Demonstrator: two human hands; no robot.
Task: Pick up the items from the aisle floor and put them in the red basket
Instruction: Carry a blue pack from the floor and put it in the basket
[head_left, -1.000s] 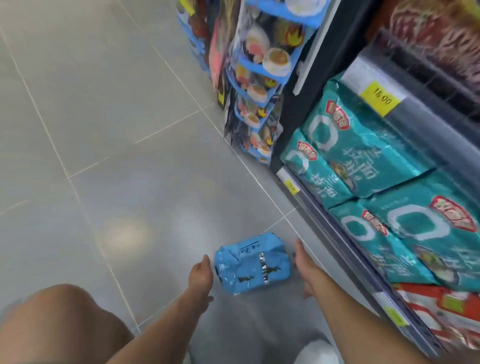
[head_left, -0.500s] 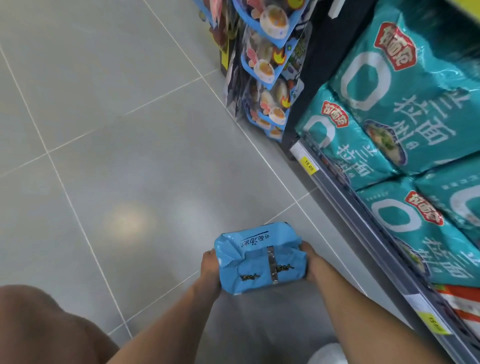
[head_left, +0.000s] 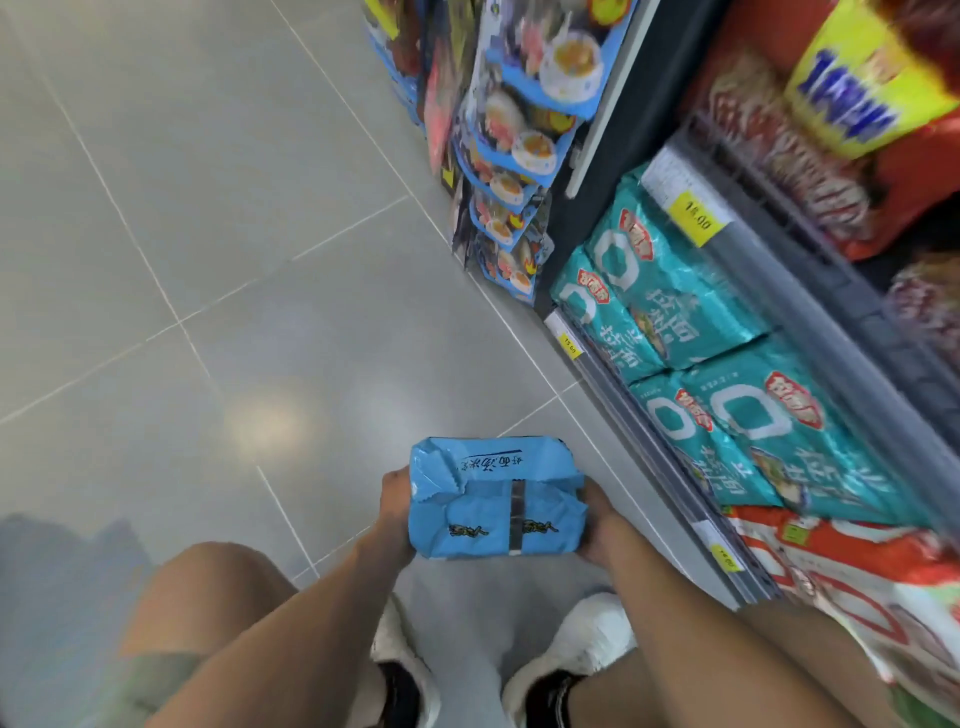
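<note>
So we hold the blue pack (head_left: 496, 501) lifted above the grey floor (head_left: 208, 260), left hand (head_left: 397, 506) at 9 o'clock, right hand (head_left: 597, 525) at 3; both grip its ends, fingers hidden beneath. Shelf packs (head_left: 670, 306) at 2 o'clock blur.

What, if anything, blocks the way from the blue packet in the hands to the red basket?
Cannot tell: the red basket is not in view. The blue packet is held between the left hand and right hand above bare floor tiles, with nothing visible around it.
</note>
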